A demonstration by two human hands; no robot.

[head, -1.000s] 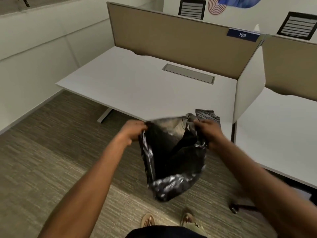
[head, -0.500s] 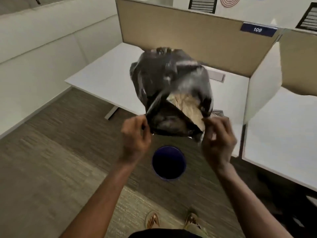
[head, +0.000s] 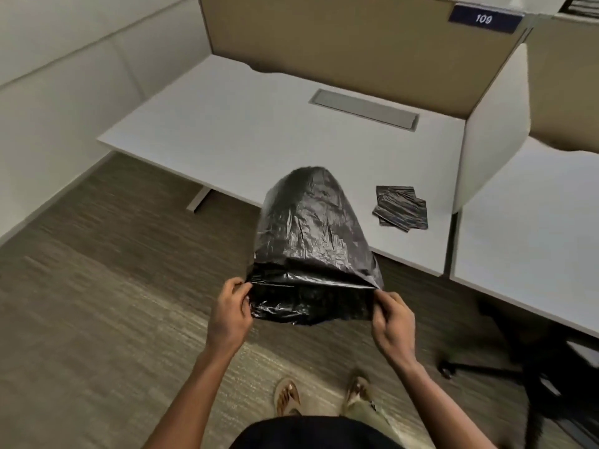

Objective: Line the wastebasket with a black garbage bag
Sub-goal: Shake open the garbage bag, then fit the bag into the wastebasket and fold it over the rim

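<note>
A: Room, largest first. Brown striped carpet [head: 97,303] covers the floor. A pale wall [head: 64,76] runs along the left. A tan partition [head: 340,37] backs the white desk [head: 259,131] and carries a blue sign [head: 484,18] reading 109. A second desk [head: 534,228] sits to the right, behind a white side panel [head: 492,131].

B: Desk surface?

A: Flat and white, with a grey cable hatch [head: 363,108] set into it near the partition. A small stack of folded black bags [head: 400,207] lies near the front right corner. One desk leg [head: 199,199] shows on the carpet beneath. A dark chair base [head: 486,367] stands at right, blurred.

B: The task item?

A: The garbage bag [head: 311,247] is in the air in front of the desk edge, above the carpet. It is puffed out into a dome, closed end up and away, open end toward the person. Surface is glossy black, finely wrinkled, with pale glints.

B: Grip?

A: The left hand [head: 230,315] is pinched onto the left edge of the mouth. The right hand [head: 393,322] is pinched onto the right edge. The rim is stretched taut between them.

B: Anything lower?

A: Two sandalled feet [head: 288,396] on the carpet, below the hands. The wastebasket cannot be seen; the bag covers that spot.
</note>
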